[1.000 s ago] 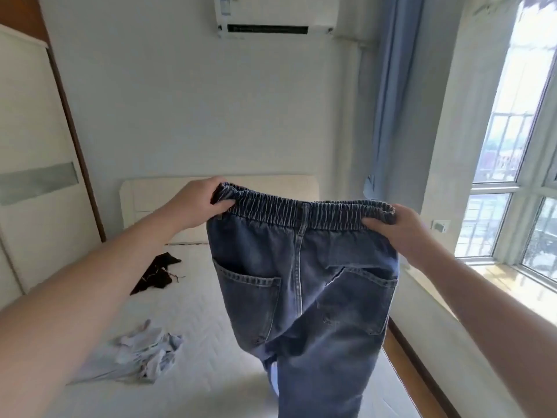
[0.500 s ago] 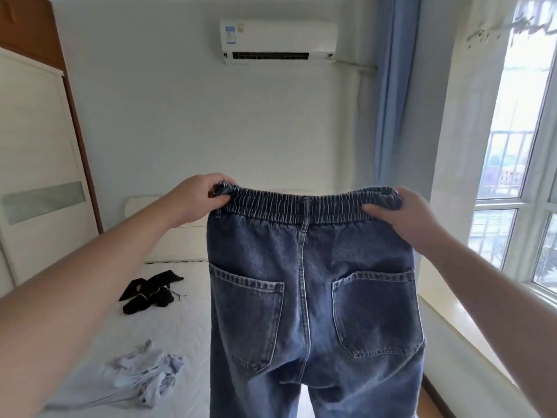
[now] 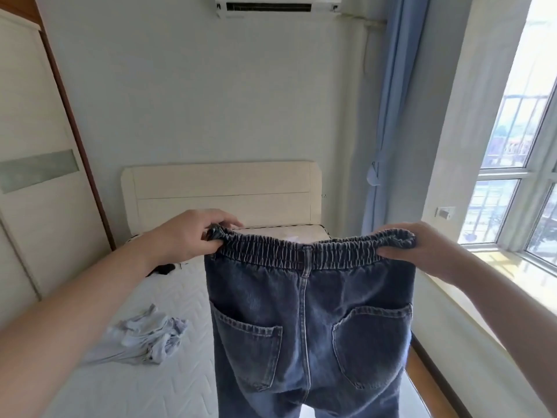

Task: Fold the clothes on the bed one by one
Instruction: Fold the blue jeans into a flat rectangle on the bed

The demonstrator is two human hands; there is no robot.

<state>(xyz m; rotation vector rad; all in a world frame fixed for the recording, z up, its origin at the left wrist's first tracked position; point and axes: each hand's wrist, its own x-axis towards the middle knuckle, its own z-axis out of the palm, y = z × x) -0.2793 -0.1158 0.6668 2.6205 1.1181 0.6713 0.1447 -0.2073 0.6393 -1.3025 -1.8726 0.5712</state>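
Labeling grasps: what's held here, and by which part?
The jeans, held up by the elastic waistband: left hand grips its left end, right hand its right end.

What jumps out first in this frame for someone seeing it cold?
The blue jeans fill the centre, held up by the elastic waistband, back pockets toward the camera, the left hand and right hand each gripping a waistband end. Behind them on the white bed, a crumpled pale garment lies lower left.

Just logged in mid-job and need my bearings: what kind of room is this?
Most likely a home bedroom: a bed with a cream headboard, a wardrobe on the left, and a curtain beside the window.
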